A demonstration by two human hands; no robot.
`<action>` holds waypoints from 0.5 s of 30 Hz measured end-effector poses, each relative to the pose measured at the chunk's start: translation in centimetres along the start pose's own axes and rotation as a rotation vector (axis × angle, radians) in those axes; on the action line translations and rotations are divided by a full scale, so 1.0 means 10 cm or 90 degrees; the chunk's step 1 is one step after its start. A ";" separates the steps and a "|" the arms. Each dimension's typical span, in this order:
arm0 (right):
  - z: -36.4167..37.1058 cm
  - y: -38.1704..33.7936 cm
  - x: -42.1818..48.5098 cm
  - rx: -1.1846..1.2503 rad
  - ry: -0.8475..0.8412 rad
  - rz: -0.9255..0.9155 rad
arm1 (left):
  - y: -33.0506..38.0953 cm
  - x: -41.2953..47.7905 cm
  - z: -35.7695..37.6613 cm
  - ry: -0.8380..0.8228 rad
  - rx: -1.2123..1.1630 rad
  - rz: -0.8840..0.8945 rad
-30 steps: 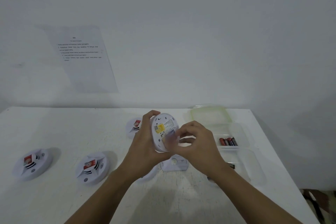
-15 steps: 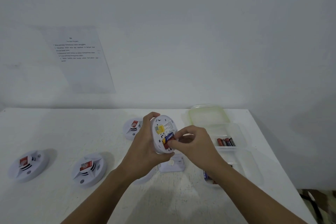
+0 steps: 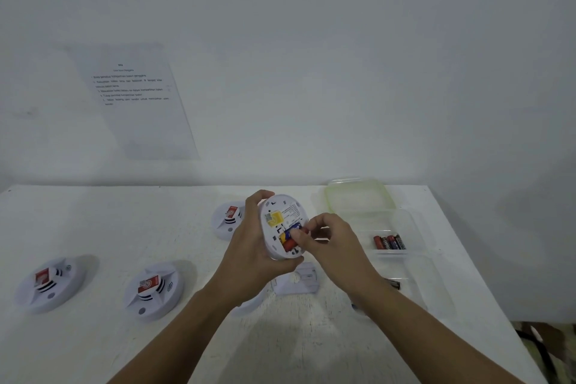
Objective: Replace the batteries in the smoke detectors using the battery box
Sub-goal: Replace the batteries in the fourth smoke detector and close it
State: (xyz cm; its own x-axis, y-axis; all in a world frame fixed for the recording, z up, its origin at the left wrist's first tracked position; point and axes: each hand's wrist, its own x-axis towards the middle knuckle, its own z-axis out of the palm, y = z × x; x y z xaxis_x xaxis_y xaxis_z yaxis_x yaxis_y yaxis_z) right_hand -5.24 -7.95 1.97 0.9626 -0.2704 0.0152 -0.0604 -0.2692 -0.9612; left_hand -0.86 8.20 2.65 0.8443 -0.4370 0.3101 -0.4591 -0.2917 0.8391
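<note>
Detector (image 3: 291,212) upright above surface (image 3: 93,221) centre, rim gripped by left hand (image 3: 249,248) fingers; right hand (image 3: 338,246) fingers pinch 1 battery (image 3: 293,227) at its open compartment. Battery box (image 3: 414,224) near right edge.

Right hand (image 3: 333,246) has drawn back, baring the blue battery (image 3: 293,226) in the detector (image 3: 282,212).

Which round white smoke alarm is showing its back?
The round white smoke detector gripped in the left hand, its battery slot open. The three others lie face up on the white table, wearing red tags.
</note>
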 end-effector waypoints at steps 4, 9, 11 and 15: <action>-0.11 -0.01 -0.03 -0.042 0.065 -0.059 | 0.05 0.04 0.03 -0.018 -0.028 -0.016; -0.32 -0.10 -0.07 0.006 0.047 -0.092 | 0.13 0.06 0.10 -0.030 -0.049 -0.014; -0.40 -0.12 -0.10 0.029 0.035 -0.110 | 0.17 0.06 0.14 -0.041 -0.045 -0.005; -0.51 -0.21 -0.16 0.109 -0.001 -0.129 | 0.27 0.05 0.27 -0.076 -0.063 -0.005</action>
State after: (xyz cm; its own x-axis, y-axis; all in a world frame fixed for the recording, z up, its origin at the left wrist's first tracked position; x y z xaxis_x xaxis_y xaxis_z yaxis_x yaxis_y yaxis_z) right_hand -7.94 -11.63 5.40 0.9510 -0.2251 0.2121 0.1793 -0.1576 -0.9711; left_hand -2.41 4.94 3.86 0.8059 -0.5352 0.2530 -0.4186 -0.2130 0.8828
